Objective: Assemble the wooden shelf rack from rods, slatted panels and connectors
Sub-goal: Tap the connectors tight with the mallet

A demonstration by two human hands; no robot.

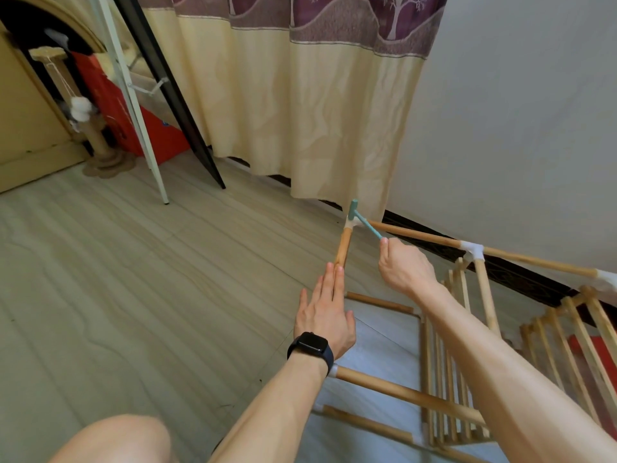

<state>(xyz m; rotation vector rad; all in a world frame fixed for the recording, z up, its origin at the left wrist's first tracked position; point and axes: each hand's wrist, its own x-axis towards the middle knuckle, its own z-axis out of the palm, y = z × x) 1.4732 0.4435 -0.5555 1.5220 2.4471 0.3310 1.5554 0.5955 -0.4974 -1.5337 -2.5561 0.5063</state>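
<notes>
Left hand [325, 315] reaches forward with straight fingers, a watch on its wrist; right hand [402, 267] is curled, pinching a thin handle.

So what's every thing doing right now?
left hand: open, straight fingers touching short rod.
right hand: gripping hammer handle.
hammer: head at connector.
short rod: one end in connector.
connector: joining two rods.
loose rod: lying on floor.
rack: part-built, lying on floor.
curtain: drawn.
</notes>
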